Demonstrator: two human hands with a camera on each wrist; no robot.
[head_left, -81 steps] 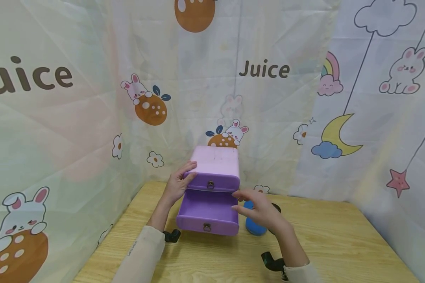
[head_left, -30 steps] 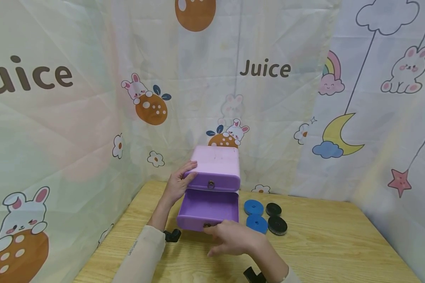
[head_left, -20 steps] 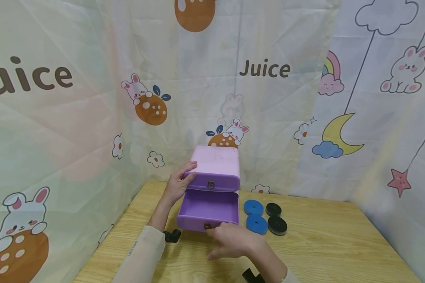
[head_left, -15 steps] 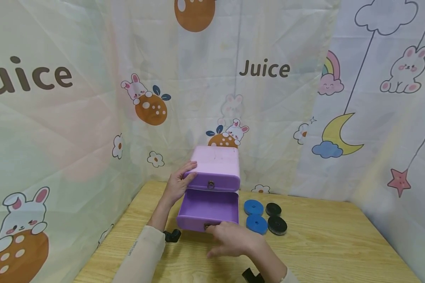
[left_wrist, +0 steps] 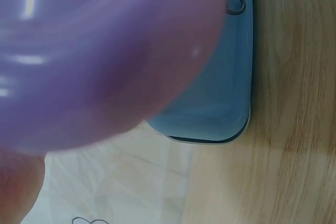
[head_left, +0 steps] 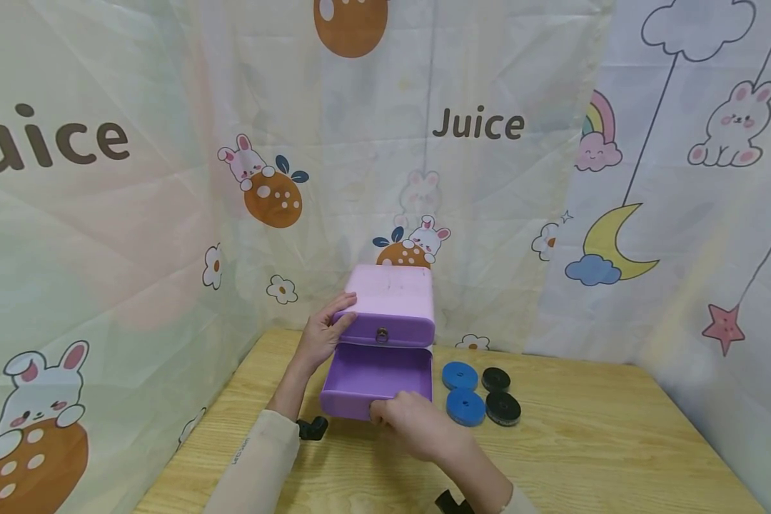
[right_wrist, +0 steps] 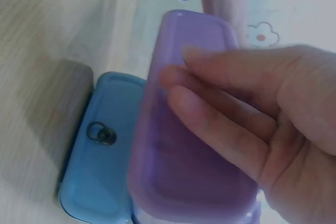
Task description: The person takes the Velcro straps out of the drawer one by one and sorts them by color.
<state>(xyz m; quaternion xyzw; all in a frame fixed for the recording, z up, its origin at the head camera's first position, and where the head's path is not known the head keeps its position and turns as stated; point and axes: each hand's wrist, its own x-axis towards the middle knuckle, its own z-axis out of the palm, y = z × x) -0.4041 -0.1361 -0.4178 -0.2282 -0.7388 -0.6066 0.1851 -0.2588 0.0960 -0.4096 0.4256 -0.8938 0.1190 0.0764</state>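
A small drawer cabinet (head_left: 392,289) with a pink top stands at the back of the wooden table. Its upper purple drawer front (head_left: 353,330) is closed; the purple drawer (head_left: 343,405) beneath is pulled out, with a bare inside. My left hand (head_left: 318,339) rests on the cabinet's upper left corner, fingers on top and thumb across the front edge. Thumb and fingers of my right hand (head_left: 414,421) pinch the pull on the extended drawer's front, mostly hiding it. Under that drawer, the right wrist view shows a closed blue drawer (right_wrist: 100,171) with a metal ring pull (right_wrist: 100,132).
Right of the cabinet lie two flat blue rolls (head_left: 465,407) and two black rolls (head_left: 503,408). Black wrist camera mounts (head_left: 312,428) show near both forearms. Printed cloth (head_left: 488,214) hangs behind and along both sides of the table (head_left: 591,442).
My right hand has moved from the open drawer's right side to its front, uncovering the rolls, and its fingers have closed on the pull. The left hand and the drawer stay in place.
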